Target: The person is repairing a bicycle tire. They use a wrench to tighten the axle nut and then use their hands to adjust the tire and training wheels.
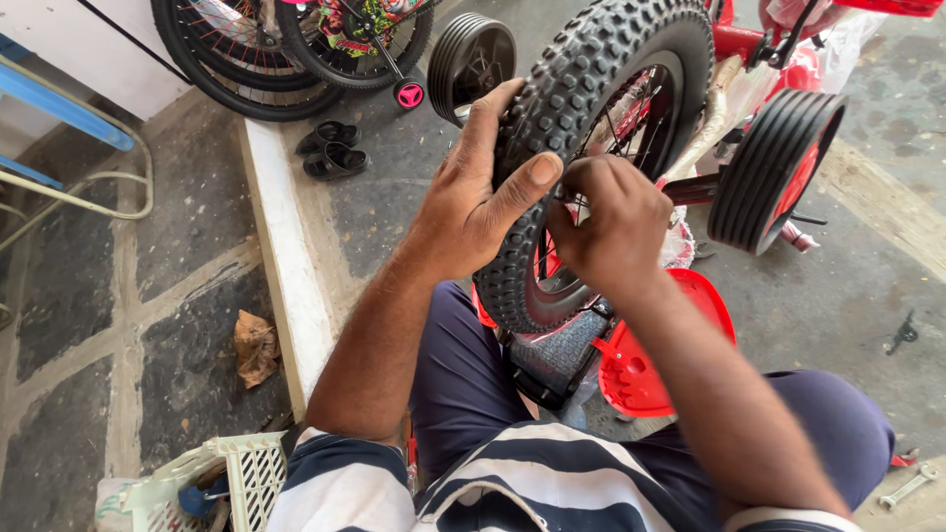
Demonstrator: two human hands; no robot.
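Grey stone paving runs under us, crossed by a pale concrete kerb, with a pair of black sandals lying beyond it and more small bicycles parked at the top of the view. We sit with our knees apart, and the upturned red child's bicycle rests between them, its black knobbly rubber tyre on a spoked wheel rising right in front of us.

Our left hand is wrapped over the tread, the fingers curled around the far side and the thumb pressed flat across the near edge, steadying the wheel. Our right hand is closed in a tight pinch at the rim among the spokes; something small seems to be held there, but we cannot tell what it is. A black ribbed stabiliser wheel with a red hub stands just to the right, and a red plastic disc-shaped cover lies below the wheel.

We judge that the work is at the fine fitting stage at the rim or spokes. What it calls for now is a firm brace from our left hand and small, careful turns of the right fingertips.

A silver spanner lies on the ground at our right, well apart.
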